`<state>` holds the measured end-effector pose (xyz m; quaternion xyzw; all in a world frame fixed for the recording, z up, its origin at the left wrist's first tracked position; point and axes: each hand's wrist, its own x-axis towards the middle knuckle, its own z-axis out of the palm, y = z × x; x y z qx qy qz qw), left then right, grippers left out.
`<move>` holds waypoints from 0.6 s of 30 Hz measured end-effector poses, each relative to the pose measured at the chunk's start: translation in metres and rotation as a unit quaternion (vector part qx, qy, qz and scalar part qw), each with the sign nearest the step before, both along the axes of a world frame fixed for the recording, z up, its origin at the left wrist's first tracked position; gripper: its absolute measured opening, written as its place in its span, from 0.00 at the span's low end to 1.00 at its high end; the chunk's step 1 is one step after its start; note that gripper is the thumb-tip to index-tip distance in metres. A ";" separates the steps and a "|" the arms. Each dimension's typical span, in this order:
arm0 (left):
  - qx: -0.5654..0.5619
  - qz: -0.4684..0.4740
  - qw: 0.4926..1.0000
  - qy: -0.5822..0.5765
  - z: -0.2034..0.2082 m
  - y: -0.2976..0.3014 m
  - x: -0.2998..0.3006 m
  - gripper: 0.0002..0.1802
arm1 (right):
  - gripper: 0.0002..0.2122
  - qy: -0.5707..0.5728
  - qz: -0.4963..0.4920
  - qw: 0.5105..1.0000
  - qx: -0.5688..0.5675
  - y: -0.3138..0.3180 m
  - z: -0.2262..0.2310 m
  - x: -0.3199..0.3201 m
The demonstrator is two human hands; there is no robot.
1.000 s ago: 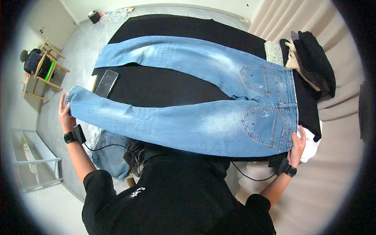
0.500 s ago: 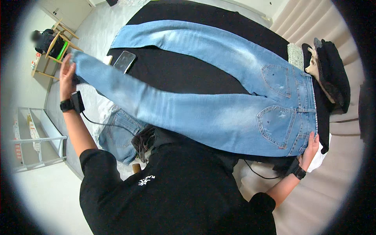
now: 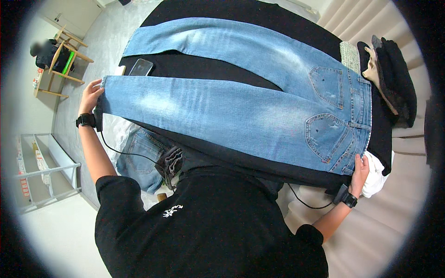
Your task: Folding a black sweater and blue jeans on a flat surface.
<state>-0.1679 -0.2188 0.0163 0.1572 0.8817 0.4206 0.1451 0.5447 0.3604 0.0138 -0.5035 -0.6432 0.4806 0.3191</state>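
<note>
Light blue jeans [image 3: 241,111] lie spread across the black-covered table [image 3: 204,69], back pockets up, with the waistband to the right and both legs stretching left. At the hem of the nearer leg, my left hand [image 3: 91,96] is closed on the denim. My right hand [image 3: 359,172] pinches the near corner of the waistband at the table's right end. Each wrist wears a black band with a small dark device and a cable. A phone [image 3: 141,67] lies just beyond the near leg's hem, partly covered by it.
Folded dark clothes [image 3: 394,83] and a light knit piece [image 3: 350,56] are stacked at the far right. White cloth [image 3: 374,176] hangs by my right hand. More jeans [image 3: 141,160] lie below the table's left edge. A person [image 3: 46,55] sits at the far left; a rack [image 3: 48,167] stands left.
My left hand has come down toward me and slightly right, and the near leg now lies straight and flatter. The waistband's near corner has shifted slightly left, with my right hand on it.
</note>
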 end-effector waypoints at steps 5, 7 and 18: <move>-0.038 -0.079 0.987 0.134 0.029 0.048 -0.014 0.21 | 0.14 -0.122 -0.049 0.987 0.095 -0.002 0.035 -0.002; -0.014 -0.148 0.977 0.155 0.056 0.101 0.009 0.19 | 0.13 -0.076 -0.086 0.989 0.098 -0.006 0.044 -0.012; -0.146 -0.285 0.902 0.289 0.011 0.252 0.067 0.16 | 0.09 -0.044 -0.021 0.990 0.129 -0.026 0.059 -0.040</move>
